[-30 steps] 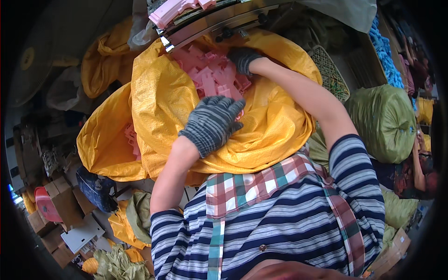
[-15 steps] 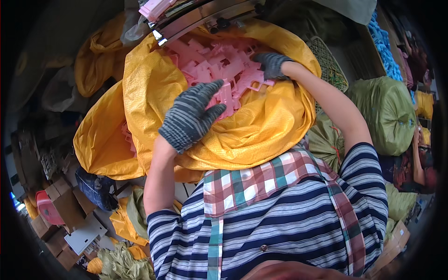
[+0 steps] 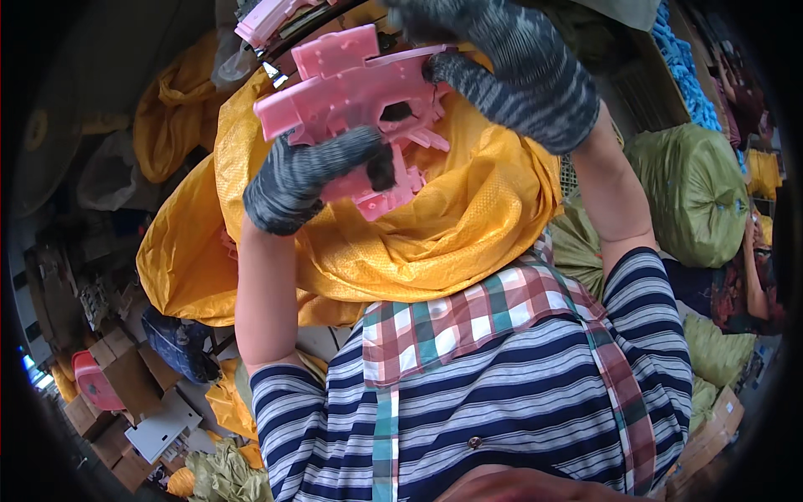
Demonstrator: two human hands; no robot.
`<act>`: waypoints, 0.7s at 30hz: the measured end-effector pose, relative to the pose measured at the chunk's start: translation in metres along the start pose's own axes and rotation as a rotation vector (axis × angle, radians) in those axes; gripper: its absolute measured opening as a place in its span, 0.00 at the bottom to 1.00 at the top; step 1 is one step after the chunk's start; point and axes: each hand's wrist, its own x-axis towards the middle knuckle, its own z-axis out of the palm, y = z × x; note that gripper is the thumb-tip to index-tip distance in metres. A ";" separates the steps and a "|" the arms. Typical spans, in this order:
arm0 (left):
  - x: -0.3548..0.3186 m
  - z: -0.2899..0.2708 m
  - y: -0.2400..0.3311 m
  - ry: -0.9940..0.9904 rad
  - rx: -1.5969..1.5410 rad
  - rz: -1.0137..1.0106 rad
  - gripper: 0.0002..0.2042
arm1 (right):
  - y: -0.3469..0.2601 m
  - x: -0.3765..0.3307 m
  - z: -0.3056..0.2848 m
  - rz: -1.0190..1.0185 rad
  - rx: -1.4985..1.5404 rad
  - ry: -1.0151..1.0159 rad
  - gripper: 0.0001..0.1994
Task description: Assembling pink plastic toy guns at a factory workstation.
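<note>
Raised above the yellow woven sack [image 3: 443, 243] are pink plastic toy gun shells [image 3: 343, 92], seemingly more than one overlapping. My left hand [image 3: 293, 180], in a grey striped knit glove, grips them from below, its fingers wrapped in front of the lower part. At their right end is my gloved right hand [image 3: 527, 84], thumb against the narrow end and fingers above it, slightly blurred. Behind the raised pieces, most of the sack's inside is hidden; a few more pink parts [image 3: 410, 180] show low down by my left hand.
Beyond the sack stands a machine or bench edge with a pink piece [image 3: 272, 21] on it. A second yellow sack [image 3: 180, 251] adjoins at left. Green stuffed sacks [image 3: 686, 192] stand at right, with blue items [image 3: 686, 75] behind. Cardboard boxes [image 3: 125, 376] are piled lower left.
Both hands have come up out of the sack's mouth, bringing pink toy gun shells with them. My left hand was open over the pile and now grips; my right hand has risen toward the camera.
</note>
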 end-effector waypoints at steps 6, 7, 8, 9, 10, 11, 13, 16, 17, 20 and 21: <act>0.003 0.014 0.009 0.504 1.257 0.588 0.23 | -0.024 0.005 -0.016 0.173 0.211 -0.259 0.29; 0.006 0.019 0.010 0.582 1.387 0.570 0.23 | -0.021 0.002 -0.010 0.104 0.048 -0.202 0.28; 0.011 0.012 0.007 0.584 1.455 0.603 0.26 | -0.017 -0.002 -0.003 0.094 0.006 -0.090 0.25; 0.019 0.003 0.006 0.586 1.524 0.636 0.28 | -0.012 0.001 -0.008 0.074 -0.005 -0.079 0.25; 0.032 -0.009 0.007 0.644 1.481 0.865 0.31 | -0.007 0.002 -0.014 0.151 0.014 -0.041 0.24; 0.042 -0.021 0.009 0.733 1.476 0.972 0.32 | -0.005 0.002 -0.020 0.222 0.039 -0.005 0.23; 0.068 -0.047 0.012 0.868 1.543 0.807 0.32 | 0.010 -0.003 -0.030 0.400 0.232 0.036 0.24; 0.080 -0.076 0.048 0.511 1.596 0.097 0.30 | 0.017 0.004 -0.028 0.340 0.293 0.016 0.27; 0.079 -0.072 0.058 0.515 1.598 0.102 0.30 | 0.014 0.005 -0.024 0.385 0.335 0.043 0.28; 0.075 -0.058 0.062 0.668 1.797 0.225 0.29 | 0.026 0.005 -0.015 0.406 0.302 0.080 0.31; 0.071 -0.060 0.051 0.672 1.797 0.228 0.29 | 0.031 0.006 -0.012 0.384 0.236 0.086 0.32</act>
